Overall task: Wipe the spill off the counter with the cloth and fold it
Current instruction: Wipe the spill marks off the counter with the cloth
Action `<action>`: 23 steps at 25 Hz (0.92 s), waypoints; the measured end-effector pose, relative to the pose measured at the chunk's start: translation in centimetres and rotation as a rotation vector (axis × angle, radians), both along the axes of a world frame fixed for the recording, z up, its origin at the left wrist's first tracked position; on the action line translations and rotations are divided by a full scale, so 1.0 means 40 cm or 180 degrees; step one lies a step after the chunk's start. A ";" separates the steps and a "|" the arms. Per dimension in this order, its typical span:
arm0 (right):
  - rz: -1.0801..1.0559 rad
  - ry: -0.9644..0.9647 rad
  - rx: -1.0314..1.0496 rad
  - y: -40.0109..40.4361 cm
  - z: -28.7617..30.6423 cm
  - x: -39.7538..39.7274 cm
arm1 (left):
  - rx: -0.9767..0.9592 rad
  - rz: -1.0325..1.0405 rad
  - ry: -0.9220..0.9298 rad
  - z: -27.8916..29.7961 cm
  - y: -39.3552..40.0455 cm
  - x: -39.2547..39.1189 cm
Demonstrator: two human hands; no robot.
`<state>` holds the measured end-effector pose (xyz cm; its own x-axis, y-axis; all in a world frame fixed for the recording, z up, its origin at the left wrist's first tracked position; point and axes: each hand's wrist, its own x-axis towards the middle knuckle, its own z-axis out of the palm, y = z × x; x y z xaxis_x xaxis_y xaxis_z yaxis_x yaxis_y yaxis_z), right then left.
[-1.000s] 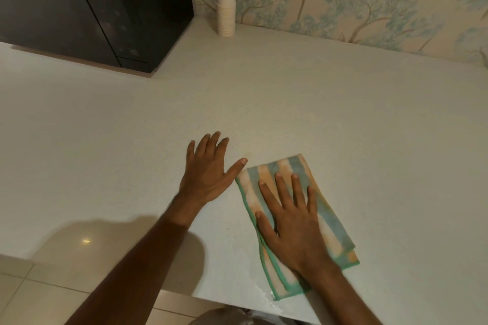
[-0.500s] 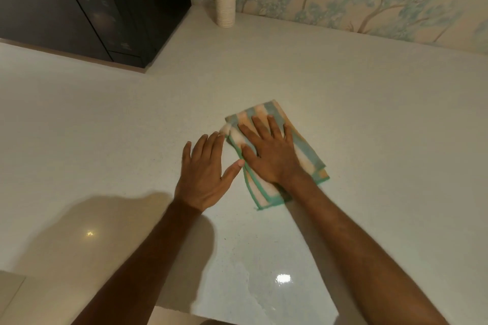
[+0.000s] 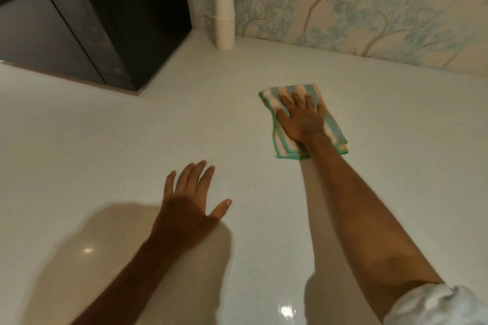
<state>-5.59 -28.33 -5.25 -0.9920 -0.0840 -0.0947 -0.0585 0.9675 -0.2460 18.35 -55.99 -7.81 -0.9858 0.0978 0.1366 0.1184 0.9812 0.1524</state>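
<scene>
A folded cloth [image 3: 333, 128] with green, white and peach stripes lies flat on the pale speckled counter [image 3: 105, 145], right of centre. My right hand [image 3: 301, 119] presses down on it, palm flat and fingers spread, arm stretched far forward. My left hand [image 3: 190, 203] rests flat on the bare counter nearer to me, fingers apart, holding nothing, well to the left of the cloth. A faint wet sheen shows on the counter close to me; I cannot tell its outline.
A black appliance [image 3: 92, 21] stands at the back left. A stack of white paper cups [image 3: 224, 18] stands against the tree-patterned wall [image 3: 356, 2] at the back. The wall closes off the counter's far side.
My right hand has pushed the cloth away from me and to the right, toward the wall. My left hand has stayed flat on the counter, now far from the cloth.
</scene>
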 end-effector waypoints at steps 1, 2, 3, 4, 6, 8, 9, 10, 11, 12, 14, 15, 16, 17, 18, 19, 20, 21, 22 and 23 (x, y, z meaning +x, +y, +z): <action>-0.0128 -0.0004 0.0013 0.054 0.002 -0.008 | -0.0004 0.0002 0.0005 0.001 0.001 -0.002; -0.0260 -0.0007 0.0028 0.110 0.004 -0.011 | -0.0003 -0.0002 0.0023 0.002 0.001 -0.003; -0.0400 -0.0019 0.0048 0.167 0.005 -0.006 | 0.0003 -0.0014 0.0057 0.002 -0.001 -0.003; -0.0553 -0.0036 0.0070 0.226 0.007 0.004 | 0.0006 -0.0044 0.0095 0.000 -0.002 -0.002; -0.0869 -0.0074 0.0118 0.341 0.007 0.038 | 0.0030 -0.0113 0.0137 -0.003 -0.004 0.003; -0.1187 -0.0111 0.0142 0.437 0.009 0.088 | 0.0066 -0.0128 0.0095 -0.003 -0.004 0.004; -0.1346 -0.0129 0.0139 0.472 0.011 0.119 | 0.0070 -0.0104 0.0010 -0.002 -0.004 0.004; -0.1500 -0.0146 0.0122 0.496 0.012 0.152 | 0.0059 -0.0065 -0.0109 0.000 -0.005 0.002; -0.1650 -0.0161 0.0093 0.509 0.012 0.186 | 0.0033 -0.0030 -0.0240 0.000 -0.007 -0.002; -0.1785 -0.0164 0.0065 0.513 0.011 0.223 | -0.0003 -0.0008 -0.0345 0.000 -0.009 -0.005; -0.1982 -0.0129 0.0063 0.492 0.006 0.298 | -0.0048 -0.0009 -0.0425 0.001 -0.010 -0.010; -0.2040 -0.0113 0.0075 0.468 0.002 0.335 | -0.0039 -0.0025 -0.0405 0.003 -0.009 -0.009; -0.2067 -0.0104 0.0087 0.434 -0.003 0.371 | -0.0028 -0.0036 -0.0372 0.005 -0.009 -0.007; -0.2065 -0.0095 0.0104 0.391 -0.008 0.403 | -0.0022 -0.0043 -0.0351 0.008 -0.007 -0.004; -0.2028 -0.0095 0.0117 0.338 -0.014 0.430 | -0.0017 -0.0048 -0.0350 0.011 -0.006 -0.001; -0.1948 -0.0102 0.0124 0.276 -0.018 0.456 | -0.0006 -0.0056 -0.0357 0.015 -0.004 0.002; -0.1800 -0.0108 0.0128 0.208 -0.020 0.478 | 0.0011 -0.0065 -0.0364 0.018 -0.003 0.004; -0.1593 -0.0101 0.0125 0.134 -0.022 0.500 | 0.0031 -0.0073 -0.0363 0.021 -0.002 0.006; -0.1346 -0.0068 0.0113 0.060 -0.023 0.527 | 0.0047 -0.0079 -0.0347 0.024 -0.001 0.009; -0.1071 -0.0018 0.0106 -0.012 -0.024 0.557 | 0.0067 -0.0073 -0.0321 0.027 0.000 0.012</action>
<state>16.71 -28.80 -6.20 -0.9630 0.2514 -0.0973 0.2669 0.9398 -0.2134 18.83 -56.00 -6.74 -0.9922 0.1185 0.0390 0.1237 0.9749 0.1851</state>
